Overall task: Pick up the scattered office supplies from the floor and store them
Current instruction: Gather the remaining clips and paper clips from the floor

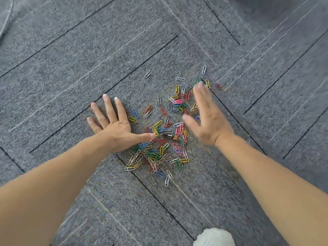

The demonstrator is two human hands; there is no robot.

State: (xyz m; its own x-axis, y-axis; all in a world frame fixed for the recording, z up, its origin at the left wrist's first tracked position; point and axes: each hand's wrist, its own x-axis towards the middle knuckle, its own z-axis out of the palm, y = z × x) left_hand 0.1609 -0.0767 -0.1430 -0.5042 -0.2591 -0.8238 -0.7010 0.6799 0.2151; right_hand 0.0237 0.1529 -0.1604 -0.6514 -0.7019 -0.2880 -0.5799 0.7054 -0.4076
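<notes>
Several coloured paper clips (160, 137) lie scattered on the grey carpet between my hands, thickest near the bottom of the pile. A small black and copper battery (169, 136) lies among them. My left hand (113, 123) rests flat on the carpet at the pile's left edge, fingers spread, thumb reaching toward the battery. My right hand (206, 118) is flat with straight fingers at the pile's right edge, blurred, and covers some clips. Neither hand holds anything.
A few stray clips lie farther out: a white clip (148, 74), another white clip (204, 69) and a red clip (219, 86). Grey carpet tiles (71, 59) with dark seams surround the pile. A white rounded shape (214, 237), unclear what, shows at the bottom edge.
</notes>
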